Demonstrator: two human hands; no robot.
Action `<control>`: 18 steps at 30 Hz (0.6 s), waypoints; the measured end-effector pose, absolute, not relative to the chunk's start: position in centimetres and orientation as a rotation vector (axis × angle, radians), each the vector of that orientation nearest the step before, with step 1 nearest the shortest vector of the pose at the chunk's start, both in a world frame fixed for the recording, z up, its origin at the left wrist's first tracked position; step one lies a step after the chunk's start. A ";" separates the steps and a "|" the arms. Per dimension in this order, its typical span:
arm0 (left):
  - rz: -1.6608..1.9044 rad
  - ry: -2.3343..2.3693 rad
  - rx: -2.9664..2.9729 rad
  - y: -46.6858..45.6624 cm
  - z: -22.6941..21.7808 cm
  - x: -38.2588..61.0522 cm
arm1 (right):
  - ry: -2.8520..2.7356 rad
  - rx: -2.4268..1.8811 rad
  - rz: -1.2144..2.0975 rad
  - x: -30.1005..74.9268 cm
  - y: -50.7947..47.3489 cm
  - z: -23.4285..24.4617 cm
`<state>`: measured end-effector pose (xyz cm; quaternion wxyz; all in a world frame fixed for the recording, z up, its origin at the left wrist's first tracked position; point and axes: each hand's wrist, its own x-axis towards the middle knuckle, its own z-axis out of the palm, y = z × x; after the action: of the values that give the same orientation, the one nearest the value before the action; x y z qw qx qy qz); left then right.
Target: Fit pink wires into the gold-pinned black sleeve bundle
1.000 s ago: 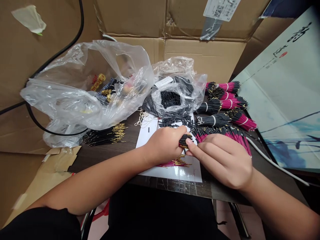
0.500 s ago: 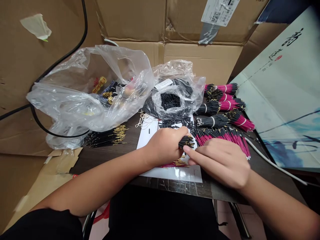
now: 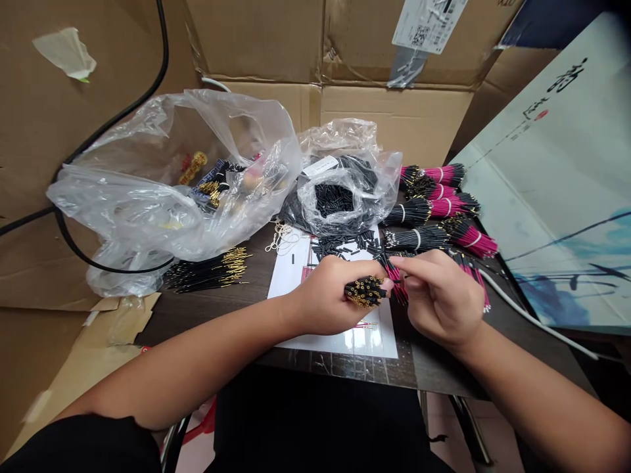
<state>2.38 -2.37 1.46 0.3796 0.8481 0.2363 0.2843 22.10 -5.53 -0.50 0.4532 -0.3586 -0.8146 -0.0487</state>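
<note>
My left hand (image 3: 325, 295) is closed round a small bundle of black wires with gold tips (image 3: 365, 291), its ends pointing right. My right hand (image 3: 441, 299) is just beside it, fingers pinched on thin pink and black wires (image 3: 397, 282) near the bundle's end. Both hands hover over a white sheet (image 3: 340, 335) on the dark table (image 3: 236, 309). Loose pink wires (image 3: 468, 266) lie behind my right hand.
Tied pink and black wire bundles (image 3: 438, 210) lie at the back right. A clear bag of short black tubes (image 3: 345, 190) and a larger clear bag (image 3: 167, 184) stand behind. Loose gold-tipped black wires (image 3: 211, 269) lie left. Cardboard boxes (image 3: 345, 39) surround the table; a printed bag (image 3: 562, 184) stands right.
My left hand lifted and turned the bundle so its gold ends face the camera. My right hand rose from the sheet and curled, pinching thin wires at the bundle.
</note>
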 end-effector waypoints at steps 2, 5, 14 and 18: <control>0.732 0.614 2.174 -2.3 1.4 2.3 | -1.953 -0.885 -0.119 22.0 -5.5 -0.4; 0.744 0.620 2.212 -2.2 1.1 2.2 | -1.850 -0.923 -0.104 22.2 -5.4 -0.3; 0.667 0.741 2.420 -1.9 0.1 2.2 | -1.803 -0.935 0.000 22.0 -5.8 0.3; 0.616 0.835 2.502 -1.8 0.2 2.2 | -1.741 -1.016 0.024 21.4 -5.8 0.4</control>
<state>2.15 -1.79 0.16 0.2149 0.9021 0.3010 0.2222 21.43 -5.83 0.41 0.5335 -0.4260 -0.7306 0.0100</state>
